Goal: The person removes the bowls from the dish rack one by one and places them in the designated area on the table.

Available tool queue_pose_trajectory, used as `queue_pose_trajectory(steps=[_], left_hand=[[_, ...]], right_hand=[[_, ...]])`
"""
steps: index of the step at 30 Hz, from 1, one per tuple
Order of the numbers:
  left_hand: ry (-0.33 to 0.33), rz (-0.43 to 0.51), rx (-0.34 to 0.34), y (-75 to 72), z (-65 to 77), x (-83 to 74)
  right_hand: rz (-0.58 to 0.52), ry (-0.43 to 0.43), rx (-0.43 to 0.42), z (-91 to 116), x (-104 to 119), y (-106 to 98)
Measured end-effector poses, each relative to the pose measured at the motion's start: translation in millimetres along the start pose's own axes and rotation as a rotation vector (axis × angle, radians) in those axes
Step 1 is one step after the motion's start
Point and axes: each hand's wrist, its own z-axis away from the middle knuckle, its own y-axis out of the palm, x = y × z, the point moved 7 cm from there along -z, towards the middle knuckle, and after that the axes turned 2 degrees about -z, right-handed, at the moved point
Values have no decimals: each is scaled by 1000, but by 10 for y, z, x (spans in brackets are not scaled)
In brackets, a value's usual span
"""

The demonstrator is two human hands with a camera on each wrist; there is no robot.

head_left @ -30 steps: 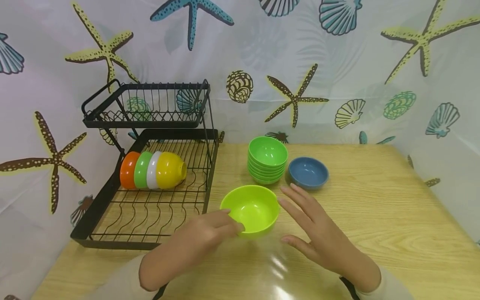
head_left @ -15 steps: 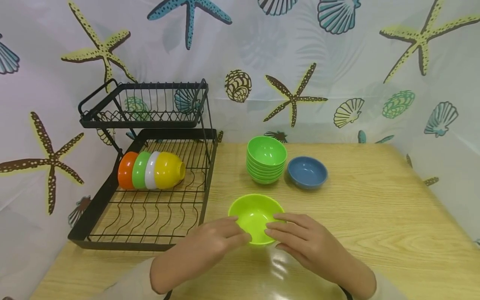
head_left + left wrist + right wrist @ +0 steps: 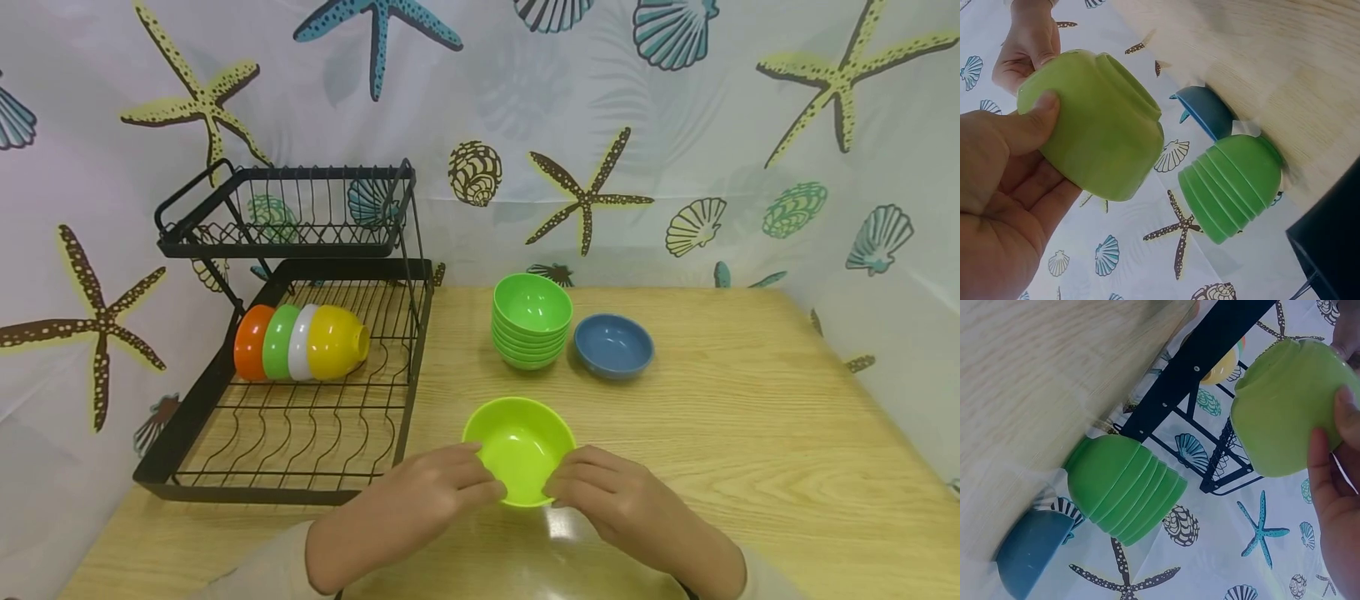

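Observation:
Between both hands is a yellow-green bowl [image 3: 521,442], its mouth facing up, clear of the tabletop in the left wrist view. My left hand [image 3: 438,487] pinches the near-left rim, thumb on the outer wall [image 3: 1094,125] and fingers over the edge. On the near-right rim, my right hand [image 3: 611,492] grips with its fingers and thumb. Behind the bowl stands a stack of several green bowls [image 3: 531,325]. A shallow blue bowl [image 3: 613,346] sits just to the right of that stack.
At the left stands a two-tier black dish rack [image 3: 273,492]. Its lower tier holds an orange bowl [image 3: 251,343], a green bowl [image 3: 277,343], a white bowl [image 3: 300,343] and a yellow bowl [image 3: 333,342] on their sides. A patterned curtain [image 3: 480,100] hangs behind the wooden table [image 3: 735,400].
The yellow-green bowl has come nearer to the person and slightly right in the left hand. The right hand, open and apart from it a second ago, now grips its rim.

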Motion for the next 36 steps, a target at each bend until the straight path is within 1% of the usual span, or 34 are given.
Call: queue_pose_trajectory(steps=[4,15,17,19,23,26,29,34,36], left_hand=[[-10,4,21,12,-13,6],[-23,9,37,30,-32,24],[-24,8,22,26,-37,33],[-27,15,-11,11,-38,53],[-60,54,-85,-43,-30,147],[-123,99,-101,-88,-6,271],[-208,133,-83,-131,51,430],[-394,174,-14,-173,221,718],[-453,177,11,-176,298,804]], right_hand=[[11,2,-5,1,-2,-13],[15,5,-23,-12,-22,-20],[25,0,-28,-9,-27,-29],[39,0,-33,-3,-40,-44],[68,20,-51,43,-103,-119],[96,64,-62,116,-195,-204],[136,123,-73,205,-313,-292],[226,249,-105,339,-547,-436],[265,300,-114,385,-644,-490]])
